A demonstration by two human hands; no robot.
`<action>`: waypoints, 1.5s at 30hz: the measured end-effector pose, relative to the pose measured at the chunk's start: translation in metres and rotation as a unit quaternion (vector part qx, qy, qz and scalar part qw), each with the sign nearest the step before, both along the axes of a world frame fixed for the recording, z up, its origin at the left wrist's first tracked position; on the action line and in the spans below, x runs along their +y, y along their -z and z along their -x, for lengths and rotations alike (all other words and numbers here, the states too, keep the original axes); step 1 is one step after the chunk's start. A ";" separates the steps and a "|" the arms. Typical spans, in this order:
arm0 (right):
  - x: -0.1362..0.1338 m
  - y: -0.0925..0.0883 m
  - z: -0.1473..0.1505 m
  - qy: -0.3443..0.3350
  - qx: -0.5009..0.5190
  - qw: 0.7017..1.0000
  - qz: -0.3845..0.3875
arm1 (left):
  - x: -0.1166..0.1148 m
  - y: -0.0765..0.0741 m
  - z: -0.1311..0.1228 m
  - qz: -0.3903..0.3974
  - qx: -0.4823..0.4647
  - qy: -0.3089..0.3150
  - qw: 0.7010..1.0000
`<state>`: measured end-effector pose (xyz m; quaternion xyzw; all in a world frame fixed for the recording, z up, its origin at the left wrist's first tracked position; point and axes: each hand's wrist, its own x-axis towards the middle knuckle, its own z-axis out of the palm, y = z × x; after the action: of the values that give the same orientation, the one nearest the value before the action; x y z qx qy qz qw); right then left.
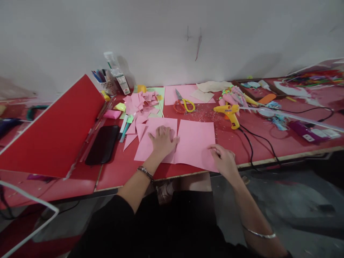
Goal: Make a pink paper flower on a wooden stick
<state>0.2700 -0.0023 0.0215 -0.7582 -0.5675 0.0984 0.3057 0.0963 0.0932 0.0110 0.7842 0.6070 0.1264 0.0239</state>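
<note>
Pink paper [195, 143] lies at the table's front edge in two halves, with a narrow gap between them at the top. Whether they are one sheet or two I cannot tell. My left hand [163, 140] rests on the left half, fingers spread and palm down. At the lower right corner, my right hand [222, 157] pinches the paper's edge between thumb and fingers. Beyond the paper lie scissors [185, 104] with one red and one yellow handle. A pile of cut pink paper pieces [141, 104] sits behind my left hand.
A yellow glue gun [228, 114] with a black cord lies to the right. On the left are a black phone [102, 145], markers [124, 127] and a propped red board [59, 132]. A pen cup [107, 85] stands by the wall. Pink paper cones [235, 96] lie at the back right.
</note>
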 end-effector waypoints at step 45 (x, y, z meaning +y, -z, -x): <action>-0.001 -0.025 -0.025 -0.175 0.058 0.978 -0.097 | -0.045 -0.021 0.046 0.125 0.052 0.179 0.974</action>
<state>0.2948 -0.0031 0.0465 -0.6065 -0.6796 0.1389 0.3885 0.0498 0.0479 0.0324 0.8766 0.4678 0.0024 0.1128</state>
